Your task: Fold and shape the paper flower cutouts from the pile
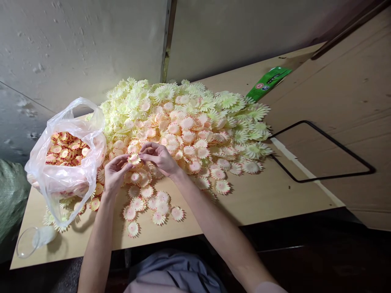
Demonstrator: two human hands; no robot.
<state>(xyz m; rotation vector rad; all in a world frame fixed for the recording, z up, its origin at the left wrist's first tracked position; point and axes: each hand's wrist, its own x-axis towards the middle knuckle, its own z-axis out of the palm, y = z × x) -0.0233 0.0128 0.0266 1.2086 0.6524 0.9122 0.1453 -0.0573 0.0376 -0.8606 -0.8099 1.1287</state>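
Observation:
In front of me my left hand pinches the left edge of a small pale artificial flower layer with red-tipped petals. My right hand has its thumb and fingers closed at the right edge of the same piece. Beneath and behind both hands spreads a big heap of flower layers, pink and peach ones in the middle and pale green ones at the back. Loose pinkish pieces lie flat on the table near my forearms.
A clear plastic bag holding many smaller red-edged flower pieces stands open at the left. A clear cup lies on its side at the table's front left. A green packet, a black wire frame and cardboard are at the right.

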